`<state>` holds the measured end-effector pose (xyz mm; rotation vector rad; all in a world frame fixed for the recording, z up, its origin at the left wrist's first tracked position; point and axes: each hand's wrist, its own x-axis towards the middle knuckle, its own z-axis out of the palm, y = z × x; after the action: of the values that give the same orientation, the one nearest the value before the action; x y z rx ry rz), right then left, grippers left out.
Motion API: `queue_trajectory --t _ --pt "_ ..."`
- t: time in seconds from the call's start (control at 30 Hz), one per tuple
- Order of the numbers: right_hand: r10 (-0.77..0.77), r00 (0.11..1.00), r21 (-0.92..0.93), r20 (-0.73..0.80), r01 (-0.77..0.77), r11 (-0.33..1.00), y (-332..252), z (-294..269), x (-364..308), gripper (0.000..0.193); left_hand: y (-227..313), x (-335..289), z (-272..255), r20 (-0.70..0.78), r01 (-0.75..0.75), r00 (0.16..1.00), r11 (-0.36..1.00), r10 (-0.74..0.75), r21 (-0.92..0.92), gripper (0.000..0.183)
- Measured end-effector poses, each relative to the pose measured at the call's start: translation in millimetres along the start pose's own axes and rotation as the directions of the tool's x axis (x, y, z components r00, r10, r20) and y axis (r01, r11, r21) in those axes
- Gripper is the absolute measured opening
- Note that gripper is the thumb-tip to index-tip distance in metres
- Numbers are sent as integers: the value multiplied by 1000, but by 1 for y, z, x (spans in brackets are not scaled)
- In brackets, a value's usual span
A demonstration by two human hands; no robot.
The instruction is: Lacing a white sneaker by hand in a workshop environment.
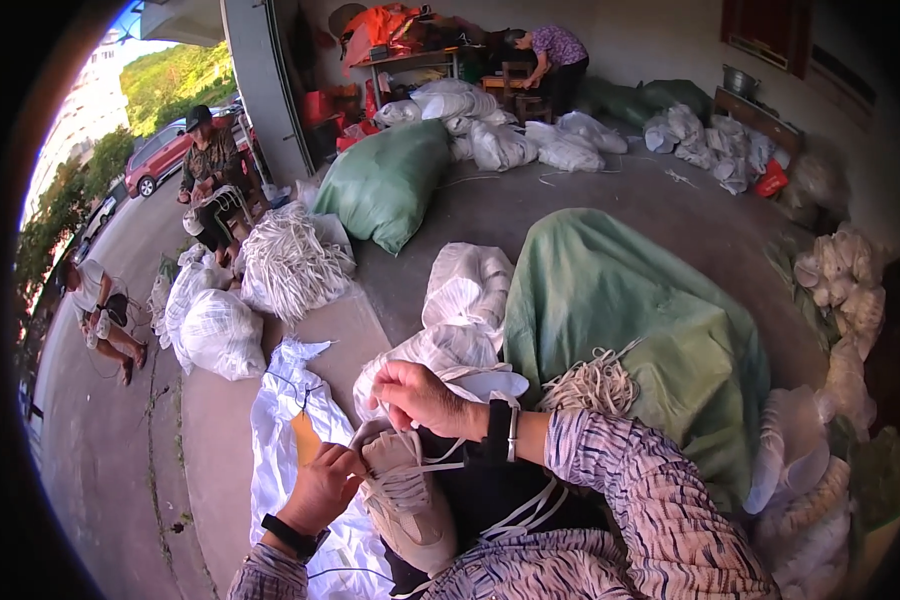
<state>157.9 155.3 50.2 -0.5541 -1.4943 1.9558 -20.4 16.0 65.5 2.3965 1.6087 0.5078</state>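
Note:
A beige sneaker (412,505) rests on my dark-clad lap, its toe toward me. Pale shoelaces (448,466) cross its tongue, with loose ends trailing over my lap to the right. My right hand (425,395) is above the shoe's opening, fingers bent and pinched on a lace. My left hand (322,487) is at the shoe's left edge by the eyelets, thumb and forefinger pressed together; what lies between them is too small to make out. Dark bands circle both wrists.
A bundle of pale laces (595,385) lies on a green sack (620,290) at my right. White plastic bags (465,290) stand ahead, a white sheet (295,420) at left. Another green sack (385,185) is farther off. Other people sit at left; one bends over at the back.

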Motion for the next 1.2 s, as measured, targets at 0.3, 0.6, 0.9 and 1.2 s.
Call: queue_trajectory --t 0.3,0.6,0.9,1.2 --pt "-153 927 -714 342 362 599 27 33 -15 9 -5 -8 9 -128 12 992 1000 -14 -12 20" --pt "-311 942 -614 124 319 722 36 17 1 10 -11 -18 13 -109 58 992 997 -63 -49 23" --pt "-217 936 230 -277 284 931 -66 -51 6 8 -13 -13 1 25 197 973 766 -230 -612 21" --pt "-336 939 208 73 316 926 -83 1 -21 10 22 36 -4 228 288 950 307 -215 -907 35"
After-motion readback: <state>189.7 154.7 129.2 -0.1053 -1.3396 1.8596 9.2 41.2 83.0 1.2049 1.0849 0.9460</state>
